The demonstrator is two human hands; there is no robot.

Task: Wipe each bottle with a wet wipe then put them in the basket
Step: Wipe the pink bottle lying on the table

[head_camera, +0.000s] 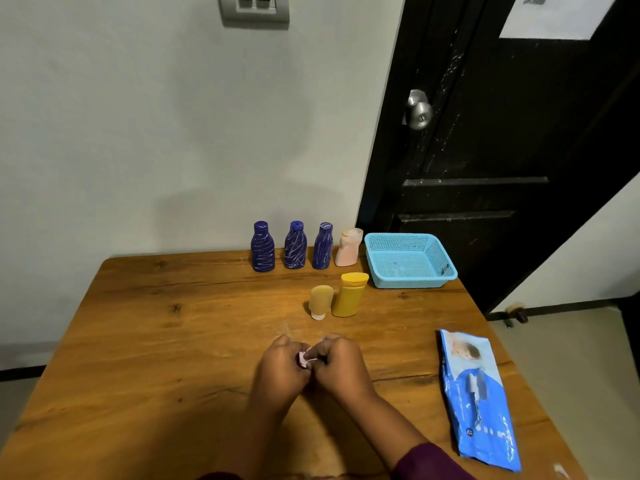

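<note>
The wet wipe, or what looks like one, is sitting wadded small between both hands: the left hand and right hand are each pinching it with curled fingers, probably teasing it open for wiping. Beyond them the bottles are waiting: three blue bottles and a pale bottle in a row, two yellow bottles nearer. The basket is standing just beside them, taking no bottle yet, and the wipes pack is lying handy at the right.

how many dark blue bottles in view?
3, upright in a row at the wooden table's far edge: left dark blue plastic bottle, middle bottle, right bottle. None seems hidden.
</note>
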